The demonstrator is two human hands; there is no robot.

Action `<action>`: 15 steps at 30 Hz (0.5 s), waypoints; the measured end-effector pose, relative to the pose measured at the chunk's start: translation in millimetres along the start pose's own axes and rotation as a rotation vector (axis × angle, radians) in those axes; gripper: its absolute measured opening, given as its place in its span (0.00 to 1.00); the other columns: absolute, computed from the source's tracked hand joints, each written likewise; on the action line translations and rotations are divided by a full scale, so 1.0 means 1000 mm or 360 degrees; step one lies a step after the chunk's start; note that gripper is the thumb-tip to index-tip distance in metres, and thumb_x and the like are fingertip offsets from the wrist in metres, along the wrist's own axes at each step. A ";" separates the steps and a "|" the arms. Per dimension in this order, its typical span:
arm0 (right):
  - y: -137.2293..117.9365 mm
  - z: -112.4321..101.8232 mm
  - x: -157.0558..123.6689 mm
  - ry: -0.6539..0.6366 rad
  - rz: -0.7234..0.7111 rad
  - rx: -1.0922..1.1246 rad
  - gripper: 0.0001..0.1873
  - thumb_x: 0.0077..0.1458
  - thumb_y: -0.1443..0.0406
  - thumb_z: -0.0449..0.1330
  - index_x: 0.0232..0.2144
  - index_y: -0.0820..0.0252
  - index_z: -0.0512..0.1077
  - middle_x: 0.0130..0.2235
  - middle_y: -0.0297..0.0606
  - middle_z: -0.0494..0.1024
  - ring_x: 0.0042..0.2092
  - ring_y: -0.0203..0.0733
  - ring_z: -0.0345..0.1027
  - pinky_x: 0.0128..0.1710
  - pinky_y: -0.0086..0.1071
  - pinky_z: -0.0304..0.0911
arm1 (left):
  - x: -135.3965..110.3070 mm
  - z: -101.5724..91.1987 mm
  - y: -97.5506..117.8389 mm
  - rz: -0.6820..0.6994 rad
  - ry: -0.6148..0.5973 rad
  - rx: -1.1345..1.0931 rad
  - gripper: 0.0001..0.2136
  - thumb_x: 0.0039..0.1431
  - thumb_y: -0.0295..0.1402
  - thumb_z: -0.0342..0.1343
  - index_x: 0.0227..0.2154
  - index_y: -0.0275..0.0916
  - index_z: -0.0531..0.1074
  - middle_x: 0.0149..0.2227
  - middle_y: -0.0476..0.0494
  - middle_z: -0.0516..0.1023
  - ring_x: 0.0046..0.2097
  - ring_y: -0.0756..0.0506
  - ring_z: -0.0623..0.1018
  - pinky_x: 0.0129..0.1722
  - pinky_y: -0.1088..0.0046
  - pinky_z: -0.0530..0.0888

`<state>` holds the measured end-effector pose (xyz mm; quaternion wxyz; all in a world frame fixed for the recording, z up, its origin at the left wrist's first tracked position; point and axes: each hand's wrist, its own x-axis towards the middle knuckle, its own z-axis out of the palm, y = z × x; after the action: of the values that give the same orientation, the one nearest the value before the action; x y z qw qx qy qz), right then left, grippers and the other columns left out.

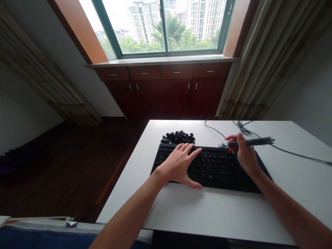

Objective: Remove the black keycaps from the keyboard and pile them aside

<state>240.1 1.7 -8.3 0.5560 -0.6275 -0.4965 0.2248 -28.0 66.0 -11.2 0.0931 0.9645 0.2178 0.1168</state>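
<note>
The right hand (245, 155) is closed narrowly around a slim black tool (255, 141), which it holds level just above the upper right edge of a black keyboard (215, 169). A small blue-and-white object (222, 145) lies just beside the fingertips. The left hand (178, 164) is open wide, palm down, with its fingers spread over the left keys. A heap of loose black keycaps (177, 137) sits just beyond the keyboard on a white desk (207, 211), and a thin black cable (293, 152) runs across the desk to the right.
</note>
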 end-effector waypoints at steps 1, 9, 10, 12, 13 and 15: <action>0.001 0.000 -0.001 -0.0025 -0.0017 -0.0022 0.29 0.69 0.46 0.44 0.34 0.56 0.76 0.26 0.35 0.73 0.28 0.39 0.65 0.28 0.32 0.61 | 0.000 0.000 0.001 -0.0014 0.0013 0.0011 0.61 0.37 0.71 0.60 0.69 0.36 0.53 0.67 0.26 0.59 0.66 0.25 0.62 0.67 0.45 0.56; 0.013 -0.002 -0.004 -0.0283 -0.0195 -0.0277 0.22 0.69 0.50 0.50 0.34 0.55 0.74 0.28 0.35 0.75 0.30 0.40 0.66 0.31 0.34 0.62 | -0.003 0.005 0.008 -0.0055 0.0071 0.0020 0.60 0.38 0.70 0.59 0.67 0.32 0.54 0.66 0.24 0.60 0.66 0.25 0.60 0.68 0.46 0.55; 0.013 -0.002 -0.005 -0.0316 -0.0204 -0.0286 0.21 0.69 0.50 0.50 0.35 0.55 0.74 0.29 0.35 0.75 0.30 0.40 0.67 0.32 0.34 0.62 | -0.003 0.006 0.007 -0.0058 0.0069 0.0009 0.60 0.38 0.70 0.59 0.68 0.32 0.54 0.67 0.25 0.59 0.67 0.25 0.59 0.68 0.45 0.54; 0.013 -0.002 -0.005 -0.0366 -0.0229 -0.0277 0.20 0.70 0.51 0.50 0.35 0.56 0.74 0.29 0.35 0.75 0.31 0.40 0.68 0.32 0.34 0.63 | -0.004 0.005 0.007 -0.0057 0.0060 -0.0014 0.60 0.38 0.69 0.60 0.68 0.33 0.53 0.68 0.25 0.57 0.68 0.25 0.57 0.69 0.44 0.53; 0.013 -0.002 -0.006 -0.0378 -0.0246 -0.0272 0.20 0.70 0.52 0.50 0.35 0.56 0.74 0.29 0.35 0.75 0.31 0.40 0.69 0.32 0.34 0.63 | -0.003 0.005 0.007 -0.0052 0.0055 -0.0023 0.60 0.38 0.69 0.61 0.68 0.33 0.53 0.69 0.26 0.56 0.69 0.24 0.57 0.69 0.44 0.53; 0.011 -0.003 -0.007 -0.0397 -0.0286 -0.0281 0.19 0.70 0.53 0.50 0.35 0.55 0.74 0.29 0.34 0.76 0.32 0.40 0.70 0.33 0.34 0.64 | -0.004 0.003 0.009 -0.0035 0.0060 -0.0027 0.61 0.38 0.69 0.61 0.69 0.33 0.51 0.69 0.26 0.54 0.69 0.24 0.56 0.69 0.43 0.53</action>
<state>244.2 -4.2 -19.6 0.4507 -0.5942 -0.6336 0.2060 -26.9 56.4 -13.0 0.0984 0.9588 0.2292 0.1358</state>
